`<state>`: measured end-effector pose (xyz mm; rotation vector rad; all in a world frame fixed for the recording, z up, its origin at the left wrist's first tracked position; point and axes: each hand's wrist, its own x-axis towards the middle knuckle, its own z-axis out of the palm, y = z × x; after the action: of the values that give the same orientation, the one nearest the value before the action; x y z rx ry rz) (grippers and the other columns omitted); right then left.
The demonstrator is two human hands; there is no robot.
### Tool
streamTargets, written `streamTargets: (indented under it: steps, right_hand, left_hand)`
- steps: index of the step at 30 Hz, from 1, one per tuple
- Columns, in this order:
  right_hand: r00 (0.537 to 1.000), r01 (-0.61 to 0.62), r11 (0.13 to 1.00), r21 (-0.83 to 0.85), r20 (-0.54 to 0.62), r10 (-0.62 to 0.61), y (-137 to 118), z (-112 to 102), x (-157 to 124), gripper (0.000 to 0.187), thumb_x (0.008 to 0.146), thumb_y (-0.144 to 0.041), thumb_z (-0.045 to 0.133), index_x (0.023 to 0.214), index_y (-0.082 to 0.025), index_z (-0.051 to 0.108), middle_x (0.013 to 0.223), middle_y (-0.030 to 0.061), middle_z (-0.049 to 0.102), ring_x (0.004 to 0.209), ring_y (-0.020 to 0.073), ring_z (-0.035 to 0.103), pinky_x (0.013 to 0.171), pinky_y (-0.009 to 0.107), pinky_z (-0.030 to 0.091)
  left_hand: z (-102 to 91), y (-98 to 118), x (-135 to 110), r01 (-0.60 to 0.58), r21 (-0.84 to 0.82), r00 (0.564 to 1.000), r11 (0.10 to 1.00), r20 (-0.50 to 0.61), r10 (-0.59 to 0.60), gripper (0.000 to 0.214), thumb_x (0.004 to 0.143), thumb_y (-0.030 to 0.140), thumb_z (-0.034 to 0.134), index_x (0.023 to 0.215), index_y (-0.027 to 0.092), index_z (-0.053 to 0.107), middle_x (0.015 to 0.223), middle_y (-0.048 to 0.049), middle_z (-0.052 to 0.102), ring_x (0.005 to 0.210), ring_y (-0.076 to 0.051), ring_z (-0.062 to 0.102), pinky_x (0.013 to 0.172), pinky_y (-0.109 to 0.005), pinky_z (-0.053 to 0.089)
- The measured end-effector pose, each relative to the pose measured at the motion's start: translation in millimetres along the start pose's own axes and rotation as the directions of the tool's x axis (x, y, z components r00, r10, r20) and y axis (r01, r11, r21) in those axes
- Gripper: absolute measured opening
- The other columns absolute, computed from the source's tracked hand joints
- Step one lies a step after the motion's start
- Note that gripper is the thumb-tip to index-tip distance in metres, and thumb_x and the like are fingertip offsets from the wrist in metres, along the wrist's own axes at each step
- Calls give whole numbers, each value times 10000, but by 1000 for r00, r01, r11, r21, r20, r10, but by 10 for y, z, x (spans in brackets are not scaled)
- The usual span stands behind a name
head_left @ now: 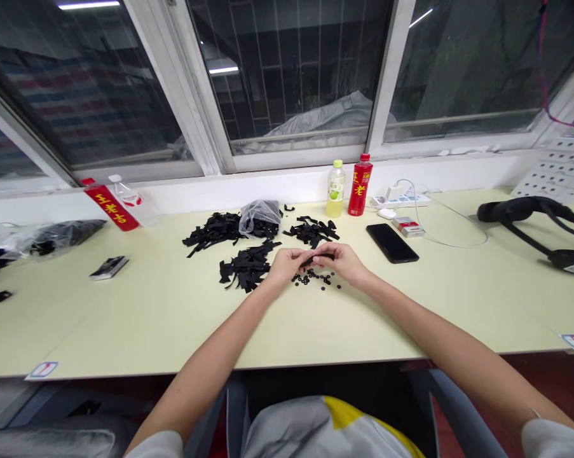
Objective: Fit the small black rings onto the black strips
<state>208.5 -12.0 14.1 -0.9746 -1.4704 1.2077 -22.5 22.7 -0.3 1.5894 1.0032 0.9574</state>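
My left hand (287,263) and my right hand (340,261) meet over the pale table (148,318), fingers pinched on a short black strip (321,257) held between them. Right below the hands lie several small black rings (315,278). A pile of black strips (246,266) sits just left of my left hand. Two more black piles lie further back: a wide pile (215,230) on the left and a smaller pile (311,231) on the right. A clear plastic bag (259,217) rests between these two.
A black phone (392,242) lies right of my hands, near a small red-and-white box (408,226) and a white power strip (401,200). A yellow-green bottle (335,189) and a red bottle (360,185) stand behind. A black headset (534,219) is far right, bagged black parts (53,236) far left.
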Motion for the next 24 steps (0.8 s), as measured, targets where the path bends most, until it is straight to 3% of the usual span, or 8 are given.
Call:
streamTargets:
  steps: [4, 8, 12, 16, 20, 24]
  right_hand:
    - [997, 52, 997, -51, -46, -55, 16, 23, -3, 512, 776, -713, 1108, 904, -298, 837, 964, 66, 908, 955, 320, 838, 920, 483, 719]
    - [997, 61, 993, -97, -46, -65, 37, -1, 19, 565, 755, -777, 1103, 885, -301, 828, 936, 60, 889, 931, 310, 803, 885, 472, 702]
    - [996, 66, 988, -137, -58, -75, 56, -26, 34, 547, 771, -768, 1073, 857, -298, 806, 899, 53, 865, 868, 287, 759, 851, 460, 677]
    - [992, 71, 982, -177, -88, -87, 52, -59, 44, 534, 761, -748, 1062, 823, -289, 796, 863, 51, 861, 861, 287, 760, 836, 450, 670]
    - [998, 11, 995, -102, -61, -18, 10, -108, 53, 462, 751, -653, 1105, 858, -270, 871, 867, 70, 881, 815, 274, 760, 761, 428, 662]
    - [999, -30, 999, -25, -25, 30, -9, -143, 69, 529, 716, -687, 1137, 885, -245, 902, 841, 65, 884, 746, 245, 743, 713, 409, 646]
  left_hand:
    - [103, -46, -16, 59, -161, 998, 985, 22, -56, 796, 838, 933, 1098, 922, 158, 939, 874, -144, 897, 805, -242, 748, 790, -395, 645]
    - [147, -74, -31, 80, -210, 997, 974, 31, -75, 842, 809, 973, 1113, 925, 161, 923, 868, -145, 905, 820, -261, 794, 851, -430, 698]
    - [184, -65, -49, 101, -201, 994, 974, 61, -90, 890, 832, 1040, 1046, 918, 165, 905, 886, -149, 900, 834, -261, 788, 834, -428, 677]
    - [167, -9, -70, 66, -159, 994, 985, 99, -50, 792, 859, 901, 1105, 1000, 139, 942, 953, -159, 909, 835, -232, 756, 820, -396, 642]
    - [93, 58, -74, 46, -100, 991, 994, 131, -33, 723, 839, 828, 1146, 935, 147, 923, 916, -137, 893, 804, -211, 706, 824, -391, 637]
    - [52, 105, -67, 1, -58, 988, 998, 153, 8, 728, 878, 868, 1096, 871, 170, 889, 866, -120, 867, 783, -217, 701, 818, -400, 642]
